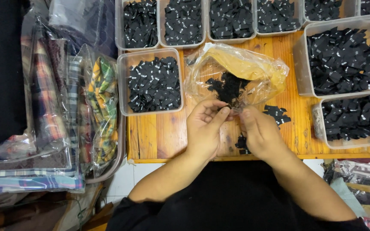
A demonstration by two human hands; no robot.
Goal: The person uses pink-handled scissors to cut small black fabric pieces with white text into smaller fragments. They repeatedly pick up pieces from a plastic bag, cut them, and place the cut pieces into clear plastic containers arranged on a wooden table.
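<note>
Both hands meet at the mouth of a clear bag (236, 70) lying mid-table (150, 137). The left hand (204, 128) and right hand (258, 132) seem to pinch its edge, fingertips together. Black labels (228, 85) sit inside the bag; a few lie just right of it. Label-filled tubs (153, 81) ring the bag.

clear bag (236, 68), black labels (230, 87), tubs (150, 81)
</note>
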